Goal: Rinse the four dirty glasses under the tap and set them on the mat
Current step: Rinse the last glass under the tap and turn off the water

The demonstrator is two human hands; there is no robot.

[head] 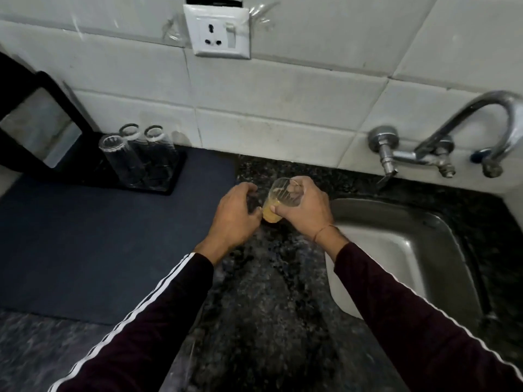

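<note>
A mat (pixel 113 250) is being seen left of the sink (pixel 441 230), counter (pixel 268 292) between. Three glasses (pixel 135 157) are standing on a tray (pixel 167 188) at the mat's back. The tap (pixel 467 131) is being carried by the wall behind the sink.

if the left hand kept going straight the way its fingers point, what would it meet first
Probably the dirty glass that the right hand grips; the left hand curls toward its yellowish base, with a small gap, though depth is uncertain.
</note>
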